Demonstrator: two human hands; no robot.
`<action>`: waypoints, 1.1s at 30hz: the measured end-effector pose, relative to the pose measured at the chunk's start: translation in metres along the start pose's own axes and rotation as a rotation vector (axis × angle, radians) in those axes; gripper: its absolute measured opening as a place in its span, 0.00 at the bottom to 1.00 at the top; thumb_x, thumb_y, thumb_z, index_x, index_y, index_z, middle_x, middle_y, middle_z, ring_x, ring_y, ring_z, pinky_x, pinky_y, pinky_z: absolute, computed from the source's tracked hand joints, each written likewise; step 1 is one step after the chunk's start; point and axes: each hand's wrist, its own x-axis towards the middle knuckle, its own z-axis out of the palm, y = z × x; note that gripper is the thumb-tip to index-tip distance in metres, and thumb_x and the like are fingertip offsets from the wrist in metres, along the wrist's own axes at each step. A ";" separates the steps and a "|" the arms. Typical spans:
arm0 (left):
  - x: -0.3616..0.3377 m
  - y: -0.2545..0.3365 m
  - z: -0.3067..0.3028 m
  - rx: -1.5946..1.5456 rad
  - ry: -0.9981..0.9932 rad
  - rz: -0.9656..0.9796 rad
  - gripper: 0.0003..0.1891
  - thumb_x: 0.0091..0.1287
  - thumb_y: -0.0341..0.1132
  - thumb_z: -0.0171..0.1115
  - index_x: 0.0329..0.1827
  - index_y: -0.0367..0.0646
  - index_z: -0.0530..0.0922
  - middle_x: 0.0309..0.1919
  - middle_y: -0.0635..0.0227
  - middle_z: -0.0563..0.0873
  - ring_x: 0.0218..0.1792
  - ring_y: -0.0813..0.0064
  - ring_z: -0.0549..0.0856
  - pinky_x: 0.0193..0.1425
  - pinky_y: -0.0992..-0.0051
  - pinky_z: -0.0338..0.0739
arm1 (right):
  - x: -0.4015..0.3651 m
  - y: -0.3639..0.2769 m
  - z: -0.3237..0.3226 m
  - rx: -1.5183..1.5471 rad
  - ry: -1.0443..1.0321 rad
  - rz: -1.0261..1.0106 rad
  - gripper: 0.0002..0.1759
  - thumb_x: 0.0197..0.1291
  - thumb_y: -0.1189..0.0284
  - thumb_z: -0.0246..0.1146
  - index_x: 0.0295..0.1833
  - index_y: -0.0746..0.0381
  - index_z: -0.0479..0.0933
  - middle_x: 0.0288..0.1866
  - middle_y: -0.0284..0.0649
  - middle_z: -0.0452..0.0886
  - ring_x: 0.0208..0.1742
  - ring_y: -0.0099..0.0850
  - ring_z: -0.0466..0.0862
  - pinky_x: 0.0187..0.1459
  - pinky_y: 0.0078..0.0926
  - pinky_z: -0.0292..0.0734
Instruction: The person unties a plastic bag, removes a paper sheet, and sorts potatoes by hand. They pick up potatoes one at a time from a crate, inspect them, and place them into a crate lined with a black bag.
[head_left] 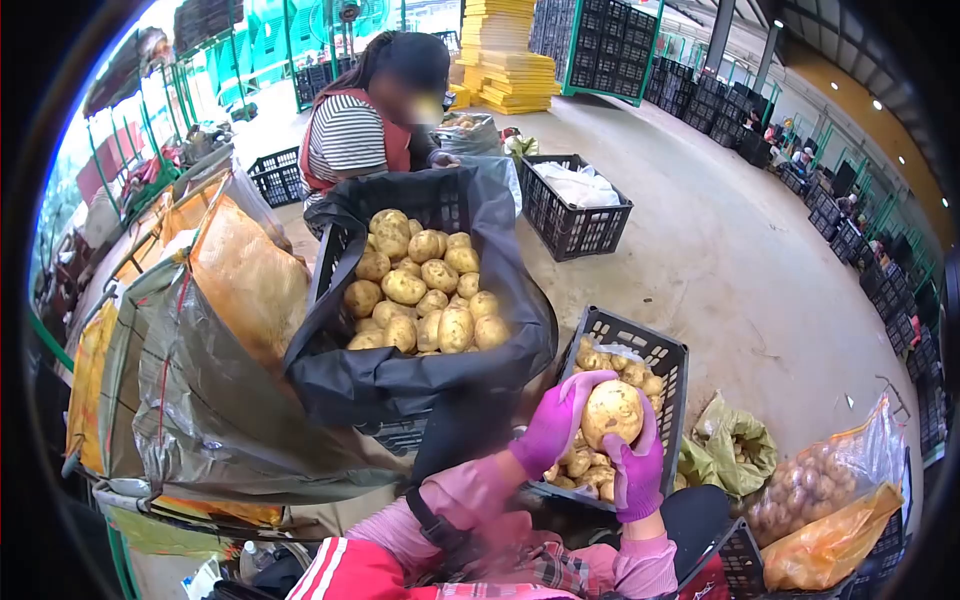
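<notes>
A large pale potato is held up between my two hands, both in pink-purple gloves. My left hand closes on its left side, with fingers over the top. From below and the right, my right hand grips it. Beneath them stands a black plastic crate with many smaller potatoes inside, partly hidden by my hands. Ahead to the left, another crate lined with black cloth holds a heap of larger potatoes.
A person in a striped top sits behind the lined crate. Left of it are large sacks on a frame. A black crate with white plastic stands ahead. To my right are a green sack and a clear bag of small potatoes.
</notes>
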 end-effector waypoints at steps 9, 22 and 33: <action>-0.009 -0.001 -0.001 0.022 -0.296 0.202 0.41 0.56 0.28 0.76 0.71 0.33 0.60 0.69 0.54 0.70 0.64 0.70 0.76 0.66 0.70 0.74 | 0.001 0.008 -0.024 -0.218 0.002 -0.153 0.51 0.48 0.69 0.76 0.74 0.70 0.56 0.72 0.48 0.65 0.72 0.36 0.67 0.71 0.31 0.63; -0.015 0.006 -0.003 -0.688 -0.330 -0.312 0.22 0.76 0.37 0.48 0.69 0.37 0.67 0.61 0.59 0.77 0.64 0.73 0.76 0.69 0.72 0.69 | 0.006 0.013 -0.022 -0.581 0.270 -0.302 0.20 0.70 0.67 0.58 0.61 0.69 0.76 0.46 0.40 0.85 0.46 0.31 0.85 0.50 0.27 0.79; 0.072 0.063 -0.207 1.088 0.235 0.458 0.24 0.65 0.35 0.64 0.63 0.38 0.72 0.56 0.52 0.80 0.60 0.54 0.79 0.67 0.65 0.71 | -0.010 0.021 -0.065 -0.333 0.248 -0.044 0.19 0.72 0.72 0.53 0.63 0.72 0.72 0.52 0.46 0.82 0.52 0.32 0.82 0.57 0.29 0.78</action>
